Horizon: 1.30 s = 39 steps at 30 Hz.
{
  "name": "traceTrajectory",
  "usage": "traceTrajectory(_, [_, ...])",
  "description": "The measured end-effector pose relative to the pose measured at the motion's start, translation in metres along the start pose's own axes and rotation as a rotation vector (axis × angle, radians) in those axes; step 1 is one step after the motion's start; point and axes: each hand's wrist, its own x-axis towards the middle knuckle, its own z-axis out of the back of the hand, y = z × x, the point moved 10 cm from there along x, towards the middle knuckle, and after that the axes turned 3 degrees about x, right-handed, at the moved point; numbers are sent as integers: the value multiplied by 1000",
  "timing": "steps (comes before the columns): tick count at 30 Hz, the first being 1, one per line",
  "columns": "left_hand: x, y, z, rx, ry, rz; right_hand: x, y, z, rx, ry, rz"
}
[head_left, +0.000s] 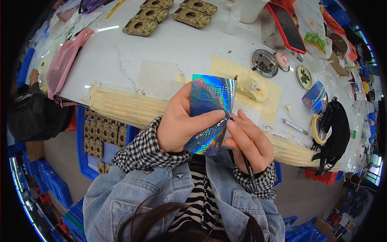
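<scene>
My left hand point(174, 123) holds up a shiny holographic sheet point(211, 97) covered with rows of small cut shapes, like a sticker sheet. Its thumb lies across the front, reaching the sheet's right edge. In my right hand point(254, 143) is a slim black tool point(249, 173) with a thin pale tip, gripped like a pen. That tip meets the sheet's edge beside my left thumb; whether it has picked anything off is too small to tell. Both hands are above the table's near edge.
Camouflage-patterned parts point(145, 20) lie at the back; more fill a blue crate point(82, 155) below the table. Right of the hands are a taped block point(252, 86), a round clear dish point(264, 63), tweezers point(296, 126) and a tape roll point(320, 131). A co-worker's sleeve point(34, 109) shows at left.
</scene>
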Motion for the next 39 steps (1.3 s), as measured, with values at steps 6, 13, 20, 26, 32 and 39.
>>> traceTrajectory(6, [0,2,1,7,-16,15,1,1,0,1,8,14])
traceTrajectory(13, [0,1,-1,-15,1,19,0,-1,1,50,-3,-12])
traceTrajectory(20, [-1,2,-2,-33,17,38,0,-4,3,118,-7,-54])
traceTrajectory(26, [-1,1,-4,-41,25,31,-2,-2,2,84,-5,-32])
traceTrajectory(32, [-1,-1,-2,-43,-9,-3,-1,8,-2,-34,19,79])
traceTrajectory(39, [-1,3,3,-24,-44,31,-4,9,5,-59,-40,101])
